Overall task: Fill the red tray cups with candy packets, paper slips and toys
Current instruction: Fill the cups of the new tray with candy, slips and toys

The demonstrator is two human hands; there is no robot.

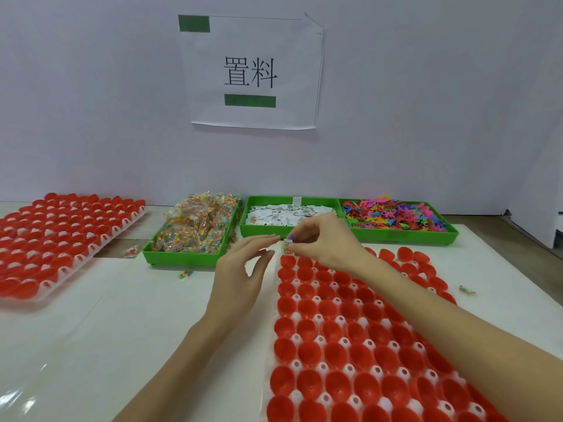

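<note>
A tray of empty red cups (344,339) lies in front of me on the right. My right hand (323,239) hovers over its far left corner and pinches a small candy packet (287,247) with a blue bit at its top. My left hand (243,269) is just left of the packet, fingers relaxed and extended toward it, holding nothing. Behind stand three green bins: candy packets (195,226), white paper slips (283,213) and colourful plastic toys (396,214).
A second tray of red cups (54,239) with items in them lies at the far left. Loose candy packets lie on the table (131,251), (186,274), (466,289). A paper sign (253,71) hangs on the white wall behind the bins.
</note>
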